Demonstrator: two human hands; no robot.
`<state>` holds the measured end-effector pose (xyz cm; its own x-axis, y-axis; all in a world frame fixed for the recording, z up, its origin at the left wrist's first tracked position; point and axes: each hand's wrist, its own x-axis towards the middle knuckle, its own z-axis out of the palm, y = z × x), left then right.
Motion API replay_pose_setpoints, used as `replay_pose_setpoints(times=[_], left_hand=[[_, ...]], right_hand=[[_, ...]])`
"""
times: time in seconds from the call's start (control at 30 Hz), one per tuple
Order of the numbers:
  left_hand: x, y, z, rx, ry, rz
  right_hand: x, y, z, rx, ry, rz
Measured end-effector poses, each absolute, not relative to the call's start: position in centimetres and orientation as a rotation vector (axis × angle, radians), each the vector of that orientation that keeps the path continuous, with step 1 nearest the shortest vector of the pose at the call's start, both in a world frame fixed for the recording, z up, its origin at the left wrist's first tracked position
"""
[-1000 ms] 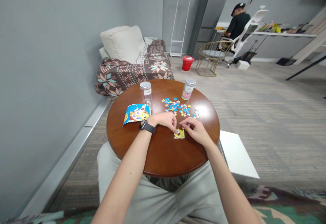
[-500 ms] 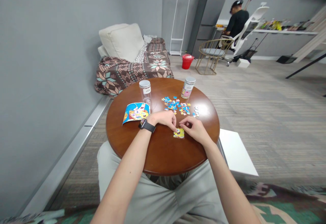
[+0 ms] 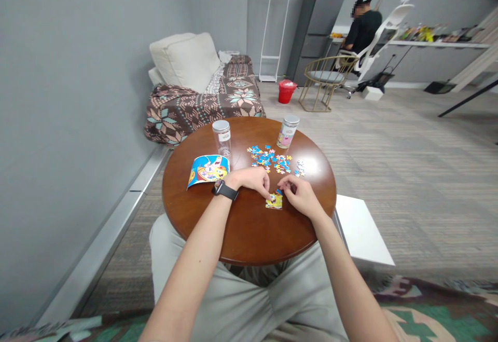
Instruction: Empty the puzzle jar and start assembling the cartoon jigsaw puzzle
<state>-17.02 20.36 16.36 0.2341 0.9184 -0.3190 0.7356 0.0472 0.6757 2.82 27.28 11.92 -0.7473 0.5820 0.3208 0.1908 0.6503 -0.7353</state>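
Note:
A small joined block of yellow jigsaw puzzle pieces (image 3: 274, 202) lies flat on the round brown table (image 3: 252, 238). My left hand (image 3: 254, 180), with a dark watch at its wrist, is curled and presses its fingertips on the block's upper left corner. At the block's upper right edge, my right hand (image 3: 299, 194) pinches a blue jigsaw puzzle piece (image 3: 279, 192) between thumb and fingers. Loose puzzle pieces (image 3: 264, 156) are scattered beyond both hands. A curled picture sheet (image 3: 208, 168) with cartoon figures lies left of my left wrist.
Toward the table's far side stand a clear jar (image 3: 222, 139) and a jar with a printed label (image 3: 288, 132). A covered sofa (image 3: 202, 100), a red bin (image 3: 286, 92) and a gold-framed chair (image 3: 327, 80) are beyond. A person (image 3: 363, 25) sits far right.
The blue piece at my right fingertips now shows against the block's top edge; my right fingers have shifted slightly. My left hand stays on the block. The view has tilted a little.

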Motion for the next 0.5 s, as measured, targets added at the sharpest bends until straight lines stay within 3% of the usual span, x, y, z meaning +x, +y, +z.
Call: replay_pose_setpoints(times=[0.5], left_hand=[[-17.05,20.32,16.63,1.726,1.538,0.256]], right_hand=[[2.95,27.40,11.95,-0.411,-2.440,0.918]])
